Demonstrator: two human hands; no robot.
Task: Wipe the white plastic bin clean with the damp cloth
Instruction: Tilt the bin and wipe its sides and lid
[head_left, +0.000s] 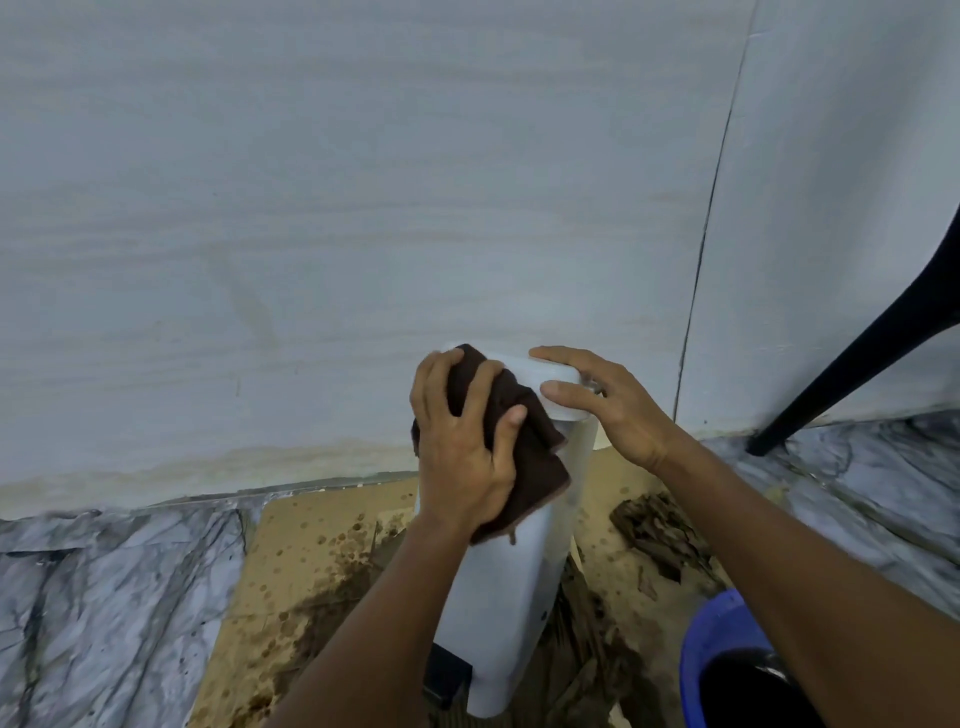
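Note:
The tall white plastic bin (511, 587) stands upright on a wet sheet of cardboard in front of the wall. My left hand (462, 441) presses a dark brown damp cloth (530, 457) against the bin's upper front and lid edge, fingers spread over the cloth. My right hand (608, 405) rests on the right side of the white lid (550, 371), thumb and fingers around its rim, holding the bin steady. A black pedal shows at the bin's base.
Brown cardboard (311, 571) with dark wet stains lies on the marble floor (104, 597). A blue bucket (711, 654) sits at lower right. Dark wood debris (660, 535) lies right of the bin. A black chair leg (857, 358) slants in from the right. The wall is close behind.

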